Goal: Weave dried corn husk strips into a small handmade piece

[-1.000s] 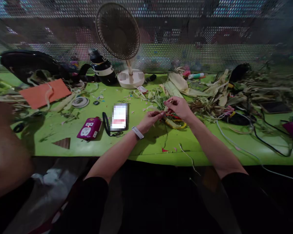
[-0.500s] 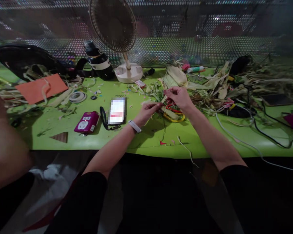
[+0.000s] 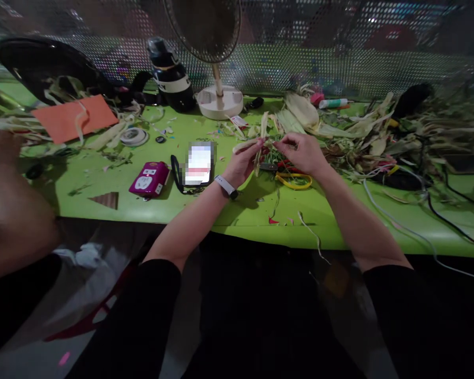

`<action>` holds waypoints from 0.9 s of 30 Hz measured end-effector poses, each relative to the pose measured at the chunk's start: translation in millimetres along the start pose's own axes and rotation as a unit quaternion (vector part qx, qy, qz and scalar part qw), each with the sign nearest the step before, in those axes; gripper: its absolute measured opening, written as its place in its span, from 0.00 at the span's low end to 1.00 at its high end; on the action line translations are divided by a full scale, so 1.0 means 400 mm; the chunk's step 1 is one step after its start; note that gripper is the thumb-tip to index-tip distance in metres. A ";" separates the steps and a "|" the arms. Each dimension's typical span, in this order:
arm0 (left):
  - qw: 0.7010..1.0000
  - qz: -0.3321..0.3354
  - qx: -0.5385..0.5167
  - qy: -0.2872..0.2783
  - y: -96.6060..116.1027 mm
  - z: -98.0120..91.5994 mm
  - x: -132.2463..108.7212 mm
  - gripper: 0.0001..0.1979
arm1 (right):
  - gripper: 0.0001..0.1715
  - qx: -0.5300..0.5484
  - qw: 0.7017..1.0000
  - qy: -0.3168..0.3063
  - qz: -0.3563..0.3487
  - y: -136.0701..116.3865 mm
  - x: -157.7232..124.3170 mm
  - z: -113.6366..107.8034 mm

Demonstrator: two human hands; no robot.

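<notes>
My left hand (image 3: 242, 162), with a pale watch band on its wrist, pinches a dry corn husk strip (image 3: 264, 125) that stands up above the fingers and hangs below them. Close on its right, my right hand (image 3: 303, 151) has thumb and forefinger pinched together; whatever lies between them is too small to make out. Under the hands lie green sprigs (image 3: 275, 156) and a hand tool with yellow and red handles (image 3: 306, 179), its dark jaws partly in view. Broad pale husks (image 3: 300, 111) rest just behind.
A lit phone (image 3: 199, 163) and a magenta socket block (image 3: 149, 180) sit left of my hands. Behind stand a fan (image 3: 221, 102) and a black bottle (image 3: 176, 87). Dried husks (image 3: 450, 129) and cables (image 3: 403, 226) spread rightward. Another person's arm (image 3: 16, 195) rests at far left.
The view has shifted, so the table's things appear further right and higher. The husk strip now stands upright in my left hand. My right hand has moved slightly away from the left.
</notes>
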State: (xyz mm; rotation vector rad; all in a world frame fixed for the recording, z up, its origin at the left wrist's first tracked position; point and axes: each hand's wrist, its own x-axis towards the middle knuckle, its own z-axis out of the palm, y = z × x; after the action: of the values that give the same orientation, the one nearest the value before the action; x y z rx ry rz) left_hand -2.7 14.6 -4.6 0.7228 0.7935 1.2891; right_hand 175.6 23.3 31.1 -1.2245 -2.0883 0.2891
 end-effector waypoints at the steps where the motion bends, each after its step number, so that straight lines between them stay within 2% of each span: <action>1: 1.000 0.012 -0.005 0.010 -0.002 0.001 0.001 0.03 | 0.33 -0.002 1.000 -0.010 -0.009 -0.004 -0.001 0.003; 4: 0.998 0.043 -0.026 0.042 -0.007 0.003 0.006 0.03 | 0.32 -0.012 0.999 -0.031 -0.030 -0.006 -0.003 0.012; 8: 0.996 0.045 -0.053 0.063 -0.007 0.002 0.015 0.04 | 0.30 -0.029 0.999 -0.044 -0.009 0.006 -0.003 0.019; 10: 0.995 0.032 -0.065 0.073 -0.004 -0.002 0.020 0.03 | 0.29 -0.046 0.999 0.012 0.009 0.009 -0.006 0.017; 13: 0.995 0.020 -0.074 0.071 0.001 -0.010 0.026 0.06 | 0.27 -0.081 0.986 0.145 0.018 -0.004 -0.015 0.012; 15: 0.996 0.021 -0.068 0.048 0.004 -0.016 0.027 0.07 | 0.26 -0.082 0.983 0.166 0.009 -0.022 -0.024 0.017; 17: 0.998 0.023 -0.052 0.024 0.006 -0.017 0.024 0.10 | 0.25 -0.051 0.993 0.110 0.003 -0.041 -0.032 0.037; 19: 0.999 0.024 -0.036 0.017 0.007 -0.015 0.020 0.11 | 0.26 0.003 0.999 0.013 0.030 -0.055 -0.039 0.067; 21: 0.999 0.031 -0.028 0.020 0.007 -0.009 0.015 0.11 | 0.27 0.070 0.991 -0.075 0.087 -0.064 -0.045 0.096; 23: 0.999 0.041 -0.027 0.023 0.008 -0.003 0.011 0.12 | 0.27 0.149 0.974 -0.124 0.117 -0.070 -0.048 0.112; 25: 0.998 0.051 -0.025 0.022 0.009 -0.001 0.009 0.13 | 0.25 0.185 0.967 -0.129 0.116 -0.074 -0.048 0.107; 27: 0.998 0.057 -0.017 0.024 0.011 -0.001 0.008 0.14 | 0.23 0.152 0.980 -0.082 0.100 -0.074 -0.046 0.088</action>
State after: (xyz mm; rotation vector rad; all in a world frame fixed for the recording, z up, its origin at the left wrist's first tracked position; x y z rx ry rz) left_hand -5.1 18.5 -1.6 0.7195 0.7762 1.4237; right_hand 138.2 -2.9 11.9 -1.2558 -1.9649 0.7958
